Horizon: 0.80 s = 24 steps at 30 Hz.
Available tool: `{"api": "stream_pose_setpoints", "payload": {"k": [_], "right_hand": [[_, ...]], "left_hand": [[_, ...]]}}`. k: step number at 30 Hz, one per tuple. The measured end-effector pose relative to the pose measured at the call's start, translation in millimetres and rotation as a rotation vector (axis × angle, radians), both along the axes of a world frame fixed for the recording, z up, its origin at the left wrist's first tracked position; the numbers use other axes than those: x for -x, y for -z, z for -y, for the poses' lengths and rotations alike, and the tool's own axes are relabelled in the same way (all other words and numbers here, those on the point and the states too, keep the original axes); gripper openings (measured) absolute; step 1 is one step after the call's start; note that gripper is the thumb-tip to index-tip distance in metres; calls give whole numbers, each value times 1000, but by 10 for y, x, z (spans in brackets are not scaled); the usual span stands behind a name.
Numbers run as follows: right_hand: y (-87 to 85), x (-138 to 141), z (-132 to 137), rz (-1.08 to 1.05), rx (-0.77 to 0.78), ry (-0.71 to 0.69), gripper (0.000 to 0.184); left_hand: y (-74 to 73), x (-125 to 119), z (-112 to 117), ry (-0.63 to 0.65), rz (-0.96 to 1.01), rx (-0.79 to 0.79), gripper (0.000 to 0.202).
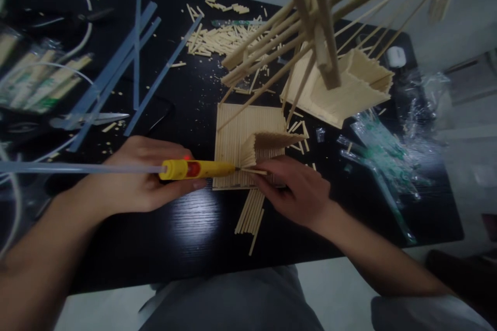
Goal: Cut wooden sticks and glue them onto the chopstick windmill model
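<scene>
My left hand is closed around a yellow glue gun with a clear glue stick sticking out of its back. The gun's nozzle touches a thin wooden stick at the foot of a small angled wall of sticks. That wall stands on a flat square panel of wooden sticks. My right hand pinches the thin stick and rests on the panel's near right corner.
Loose sticks lie just below the panel. A bigger stick-built structure sits at the back right, cut stick pieces behind. Glue sticks and scissors lie left, plastic wrappers right. A stick frame hangs overhead.
</scene>
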State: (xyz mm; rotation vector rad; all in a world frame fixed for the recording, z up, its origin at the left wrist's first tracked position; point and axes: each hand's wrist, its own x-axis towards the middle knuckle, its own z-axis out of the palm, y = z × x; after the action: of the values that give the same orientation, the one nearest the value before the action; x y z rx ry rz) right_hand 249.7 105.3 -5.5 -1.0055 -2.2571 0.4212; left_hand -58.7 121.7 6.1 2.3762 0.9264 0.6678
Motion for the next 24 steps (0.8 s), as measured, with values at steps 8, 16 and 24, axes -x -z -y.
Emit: {"api": "stream_pose_setpoints", "payload": {"k": [8,16,24], "right_hand": [[-61,-57,-4,0,-14,-64,28],[-176,-53,-63,68,-160,-95,30],[-205,-96,-104,79,-191,-112,34]], "left_hand": [[23,12,8,-9,3,94,29],[19,9,22,-29,24,106,35],[13,13,29,-77,45,139,38]]}}
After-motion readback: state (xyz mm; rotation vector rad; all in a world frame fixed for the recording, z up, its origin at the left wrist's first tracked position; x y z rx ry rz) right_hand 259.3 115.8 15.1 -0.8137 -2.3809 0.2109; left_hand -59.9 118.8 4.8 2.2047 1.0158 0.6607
